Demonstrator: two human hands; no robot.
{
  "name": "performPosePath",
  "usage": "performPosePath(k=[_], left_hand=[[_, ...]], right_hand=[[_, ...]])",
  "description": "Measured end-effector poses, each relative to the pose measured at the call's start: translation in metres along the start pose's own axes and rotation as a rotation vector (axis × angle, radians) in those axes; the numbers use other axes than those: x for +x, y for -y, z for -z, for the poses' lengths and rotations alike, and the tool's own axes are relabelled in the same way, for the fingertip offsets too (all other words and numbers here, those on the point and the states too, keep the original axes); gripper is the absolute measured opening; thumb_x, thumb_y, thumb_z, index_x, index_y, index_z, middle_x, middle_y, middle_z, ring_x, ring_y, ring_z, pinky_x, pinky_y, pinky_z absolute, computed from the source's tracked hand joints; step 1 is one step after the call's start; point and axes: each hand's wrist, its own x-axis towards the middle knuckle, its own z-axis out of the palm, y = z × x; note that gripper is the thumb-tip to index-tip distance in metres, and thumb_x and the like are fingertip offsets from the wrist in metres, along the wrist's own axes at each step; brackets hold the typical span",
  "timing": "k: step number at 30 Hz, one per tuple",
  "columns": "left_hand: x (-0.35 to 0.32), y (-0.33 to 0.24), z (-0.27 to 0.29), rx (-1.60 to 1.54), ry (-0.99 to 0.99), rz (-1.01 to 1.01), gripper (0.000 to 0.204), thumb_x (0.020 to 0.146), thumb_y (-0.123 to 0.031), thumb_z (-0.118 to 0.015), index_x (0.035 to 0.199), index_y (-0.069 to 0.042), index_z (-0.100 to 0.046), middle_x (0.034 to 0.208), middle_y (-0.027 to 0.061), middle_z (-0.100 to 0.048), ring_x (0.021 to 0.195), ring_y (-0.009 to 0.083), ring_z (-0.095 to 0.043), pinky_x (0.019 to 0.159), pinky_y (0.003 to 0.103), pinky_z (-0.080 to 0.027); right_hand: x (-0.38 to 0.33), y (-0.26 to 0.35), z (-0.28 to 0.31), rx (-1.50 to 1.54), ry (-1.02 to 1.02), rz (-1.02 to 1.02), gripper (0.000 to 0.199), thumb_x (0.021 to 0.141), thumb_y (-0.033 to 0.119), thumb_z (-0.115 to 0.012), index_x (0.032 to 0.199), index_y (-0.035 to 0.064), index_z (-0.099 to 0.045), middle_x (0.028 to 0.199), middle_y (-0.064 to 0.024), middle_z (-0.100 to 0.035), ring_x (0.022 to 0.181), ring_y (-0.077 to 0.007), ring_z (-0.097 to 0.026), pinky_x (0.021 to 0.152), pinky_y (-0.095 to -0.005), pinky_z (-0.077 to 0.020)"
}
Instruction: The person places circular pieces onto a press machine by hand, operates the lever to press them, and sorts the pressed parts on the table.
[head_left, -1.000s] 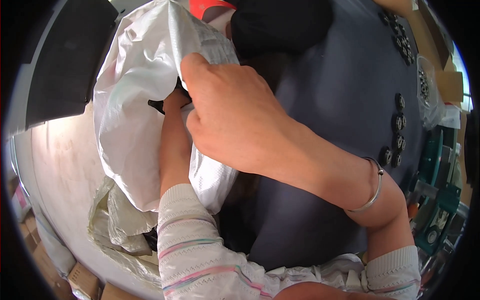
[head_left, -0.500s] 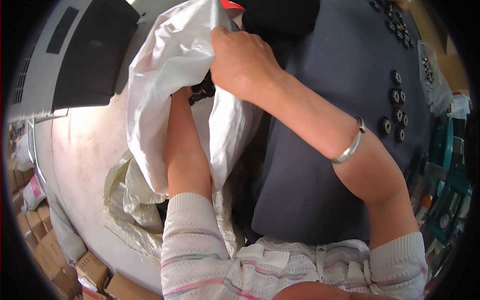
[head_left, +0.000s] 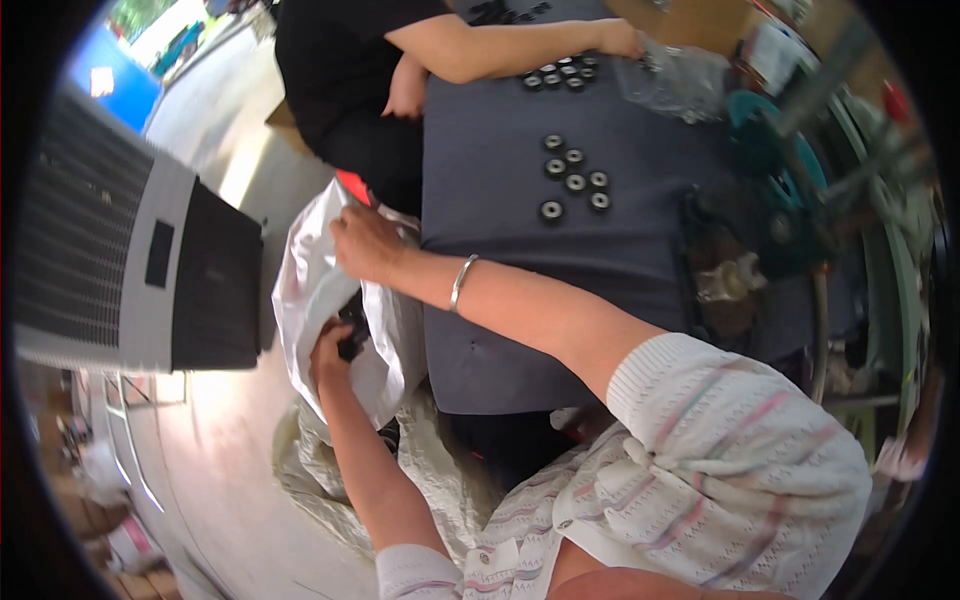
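White woven sack (head_left: 388, 345): right hand (head_left: 366, 245), grip clenched on rim; left hand (head_left: 329, 348), grip unclear, at black parts (head_left: 353, 328) inside; slackened hold could collapse sack.

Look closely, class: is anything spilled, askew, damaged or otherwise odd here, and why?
Nothing looks clearly spilled or damaged. The white sack gapes unevenly, but the right hand is gripping its rim. The round black pieces lie in a loose, irregular cluster on the grey-covered table, which looks untidy rather than wrong.
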Motion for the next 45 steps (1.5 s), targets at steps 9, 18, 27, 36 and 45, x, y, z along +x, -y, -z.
performPosePath(k=[9, 18, 27, 36, 45], left_hand=[[-0.081, 0.018, 0.005, -0.284, 0.089, -0.200, 0.027, 0.071, 0.008, -0.062, 0.089, -0.012, -0.058, 0.094, 0.0086, -0.062, 0.078, 0.0330, -0.068, 0.054, 0.043, -0.056], [-0.082, -0.008, -0.013, -0.306, 0.235, -0.324, 0.025, 0.074, 0.007, -0.061, 0.089, -0.013, -0.058, 0.093, 0.0107, -0.063, 0.081, 0.0329, -0.068, 0.055, 0.046, -0.057], [-0.151, -0.116, -0.122, -0.210, 0.489, -0.510, 0.022, 0.065, 0.012, -0.062, 0.082, -0.003, -0.059, 0.113, 0.0136, -0.058, 0.097, 0.0329, -0.063, 0.088, 0.047, -0.056], [-0.138, -0.118, -0.332, 0.495, 0.461, -1.174, 0.018, 0.066, 0.008, -0.064, 0.076, -0.007, -0.065, 0.089, 0.0012, -0.063, 0.084, 0.0223, -0.063, 0.070, 0.033, -0.052], [-0.096, -0.088, -0.379, 1.032, 0.076, -1.632, 0.018, 0.071, -0.010, -0.069, 0.086, -0.018, -0.074, 0.104, 0.0028, -0.064, 0.086, 0.0283, -0.060, 0.075, 0.037, -0.051]], right_hand=[[-0.029, -0.035, 0.172, -0.510, 0.063, -0.127, 0.053, 0.087, 0.048, -0.057, 0.113, 0.0019, -0.064, 0.128, -0.0181, -0.052, 0.129, -0.0401, -0.037, 0.104, -0.0625, -0.0250], [-0.075, -0.082, 0.214, -0.599, 0.522, -0.635, 0.074, 0.097, 0.054, -0.040, 0.152, 0.0059, -0.028, 0.159, -0.0148, -0.021, 0.149, -0.0369, -0.010, 0.112, -0.0699, -0.0088], [-0.124, -0.065, 0.254, -0.621, 0.239, -0.637, 0.064, 0.098, 0.046, -0.044, 0.146, 0.0043, -0.038, 0.154, -0.0151, -0.032, 0.145, -0.0378, -0.019, 0.111, -0.0681, -0.0127], [-0.229, 0.017, 0.281, -0.425, 0.095, -0.026, 0.053, 0.084, 0.027, -0.067, 0.128, -0.0001, -0.054, 0.131, -0.0178, -0.052, 0.134, -0.0368, -0.038, 0.111, -0.0628, -0.0198], [-0.238, 0.007, 0.279, -0.366, 0.128, -0.159, 0.054, 0.085, 0.024, -0.068, 0.128, -0.0030, -0.053, 0.127, -0.0179, -0.055, 0.132, -0.0336, -0.042, 0.115, -0.0560, -0.0212]])
